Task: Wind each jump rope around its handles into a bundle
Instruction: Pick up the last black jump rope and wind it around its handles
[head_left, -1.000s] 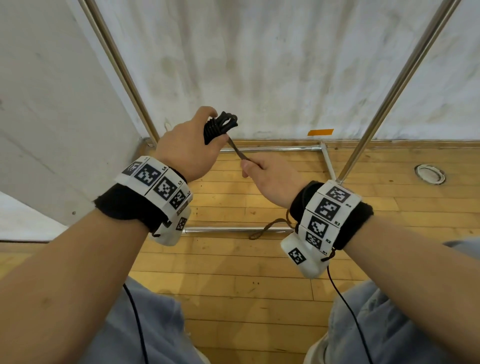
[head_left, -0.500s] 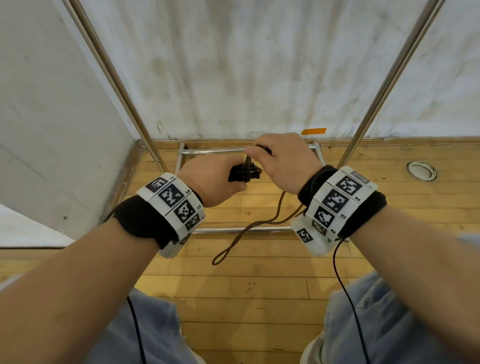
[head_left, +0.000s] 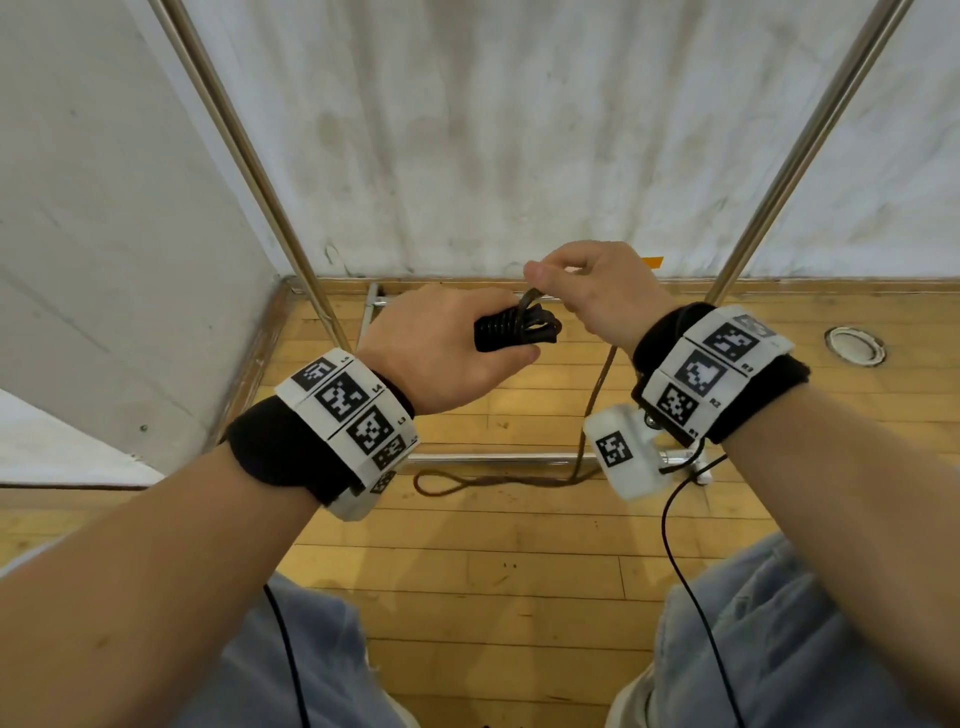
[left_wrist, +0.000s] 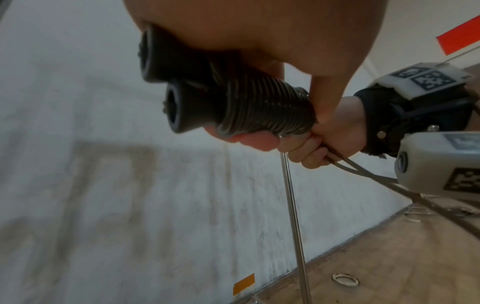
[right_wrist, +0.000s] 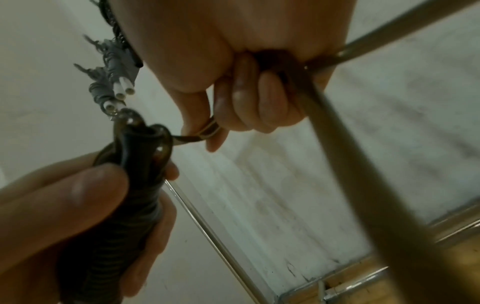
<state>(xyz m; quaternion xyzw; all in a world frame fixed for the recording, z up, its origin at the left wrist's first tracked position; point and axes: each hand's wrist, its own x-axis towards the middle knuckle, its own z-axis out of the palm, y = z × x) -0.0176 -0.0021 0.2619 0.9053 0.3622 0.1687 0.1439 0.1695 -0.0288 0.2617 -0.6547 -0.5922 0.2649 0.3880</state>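
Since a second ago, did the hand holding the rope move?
Yes. The right hand rose from below the floor rail to in front of the wall's base, crossing above the handles.

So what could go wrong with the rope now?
The right hand only pinches the rope, so it might slip and the coils on the handles in the left hand could loosen. The loose loop on the floor lies across a metal bar and may snag.
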